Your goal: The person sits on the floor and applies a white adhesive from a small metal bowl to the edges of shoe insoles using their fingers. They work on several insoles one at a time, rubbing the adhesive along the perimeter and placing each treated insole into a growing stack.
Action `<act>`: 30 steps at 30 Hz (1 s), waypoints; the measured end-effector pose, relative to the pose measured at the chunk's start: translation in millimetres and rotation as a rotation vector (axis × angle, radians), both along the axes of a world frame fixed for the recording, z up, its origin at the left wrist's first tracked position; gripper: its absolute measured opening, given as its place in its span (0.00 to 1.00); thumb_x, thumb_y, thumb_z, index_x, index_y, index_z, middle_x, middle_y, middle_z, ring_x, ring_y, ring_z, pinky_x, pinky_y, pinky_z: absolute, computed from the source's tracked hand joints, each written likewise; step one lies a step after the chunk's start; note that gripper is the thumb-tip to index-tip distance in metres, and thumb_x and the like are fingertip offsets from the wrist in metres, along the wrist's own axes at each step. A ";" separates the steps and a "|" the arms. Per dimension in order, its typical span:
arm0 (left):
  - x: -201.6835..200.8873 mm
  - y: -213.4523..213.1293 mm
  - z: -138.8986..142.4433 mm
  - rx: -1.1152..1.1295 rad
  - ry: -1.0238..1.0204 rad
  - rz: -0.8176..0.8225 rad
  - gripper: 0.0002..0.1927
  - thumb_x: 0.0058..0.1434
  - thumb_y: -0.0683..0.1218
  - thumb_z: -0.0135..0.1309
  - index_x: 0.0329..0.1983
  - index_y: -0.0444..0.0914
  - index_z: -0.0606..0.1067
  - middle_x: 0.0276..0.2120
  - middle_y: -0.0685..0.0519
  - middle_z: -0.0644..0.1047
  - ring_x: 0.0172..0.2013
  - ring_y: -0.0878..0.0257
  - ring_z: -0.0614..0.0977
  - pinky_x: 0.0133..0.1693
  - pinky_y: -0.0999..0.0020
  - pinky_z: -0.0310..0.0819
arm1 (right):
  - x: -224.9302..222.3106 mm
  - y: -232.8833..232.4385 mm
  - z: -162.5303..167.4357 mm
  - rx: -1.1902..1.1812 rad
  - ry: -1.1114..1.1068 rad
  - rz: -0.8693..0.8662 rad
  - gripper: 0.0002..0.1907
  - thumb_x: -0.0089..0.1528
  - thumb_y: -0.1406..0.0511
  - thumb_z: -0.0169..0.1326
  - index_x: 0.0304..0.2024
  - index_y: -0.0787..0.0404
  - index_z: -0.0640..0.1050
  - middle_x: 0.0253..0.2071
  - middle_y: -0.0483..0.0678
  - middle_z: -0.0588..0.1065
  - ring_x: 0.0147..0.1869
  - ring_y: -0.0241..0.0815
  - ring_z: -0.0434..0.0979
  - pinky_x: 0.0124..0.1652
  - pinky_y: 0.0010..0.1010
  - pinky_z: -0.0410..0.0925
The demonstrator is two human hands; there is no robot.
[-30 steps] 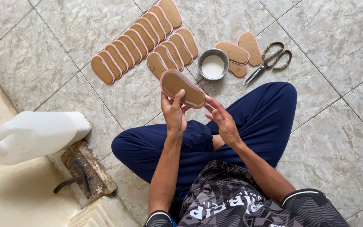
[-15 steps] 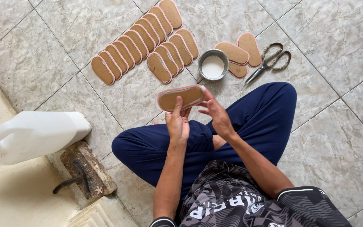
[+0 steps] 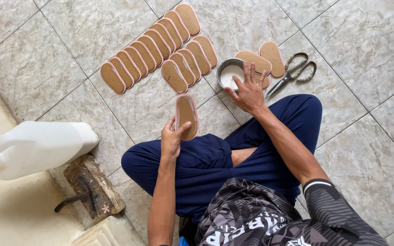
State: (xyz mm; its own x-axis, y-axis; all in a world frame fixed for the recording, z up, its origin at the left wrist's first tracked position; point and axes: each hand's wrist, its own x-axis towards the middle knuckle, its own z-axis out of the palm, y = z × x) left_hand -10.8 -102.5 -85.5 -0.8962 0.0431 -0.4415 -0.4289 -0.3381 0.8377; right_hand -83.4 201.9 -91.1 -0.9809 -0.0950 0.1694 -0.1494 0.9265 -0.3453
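My left hand (image 3: pixel 173 136) holds one tan sole-shaped insole with a pink edge (image 3: pixel 186 116) upright over my knee. My right hand (image 3: pixel 249 91) reaches forward with its fingers spread over a small metal bowl of white paste (image 3: pixel 229 73), fingertips at or in the bowl. Two rows of several matching insoles (image 3: pixel 153 48) lie on the tiled floor beyond. A few more insoles (image 3: pixel 265 57) are stacked just right of the bowl.
Scissors (image 3: pixel 292 73) lie right of the stacked insoles. A large white plastic jug (image 3: pixel 33 148) rests on its side at the left, beside a rusty metal-handled block (image 3: pixel 92 187). My crossed legs in dark blue trousers (image 3: pixel 215 159) fill the middle.
The right hand has let go of the insole and moved forward to the bowl. The left hand now holds the insole alone and has turned it from lying across to upright.
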 end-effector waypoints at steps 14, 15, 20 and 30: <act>-15.2 38.9 85.9 -0.252 0.164 -0.422 0.24 0.55 0.46 0.66 0.55 0.33 0.79 0.42 0.49 0.83 0.41 0.65 0.84 0.44 0.72 0.79 | 65.2 4.4 77.4 -1.143 -0.351 0.272 0.50 0.65 0.31 0.21 0.67 0.57 0.69 0.83 0.52 0.41 0.86 0.55 0.33 0.76 0.54 0.39; -13.6 40.1 88.4 -0.262 0.169 -0.436 0.25 0.55 0.46 0.67 0.55 0.33 0.79 0.43 0.50 0.84 0.42 0.65 0.84 0.45 0.72 0.79 | 67.2 2.1 82.8 -1.135 -0.362 0.288 0.51 0.65 0.31 0.20 0.68 0.58 0.69 0.83 0.51 0.41 0.86 0.54 0.33 0.76 0.54 0.38; -9.4 41.7 94.8 -0.272 0.200 -0.444 0.24 0.56 0.45 0.67 0.55 0.32 0.79 0.42 0.48 0.83 0.42 0.64 0.84 0.45 0.71 0.79 | 70.5 -4.9 89.2 -1.206 -0.421 0.285 0.52 0.64 0.30 0.18 0.69 0.58 0.68 0.83 0.50 0.41 0.87 0.52 0.35 0.77 0.56 0.39; -4.0 73.6 77.3 0.093 0.094 -0.062 0.21 0.59 0.40 0.64 0.55 0.31 0.73 0.38 0.47 0.82 0.36 0.64 0.84 0.40 0.70 0.80 | 108.5 -48.5 53.5 -1.554 -0.489 0.176 0.49 0.66 0.33 0.22 0.79 0.55 0.46 0.82 0.49 0.42 0.86 0.51 0.37 0.75 0.54 0.41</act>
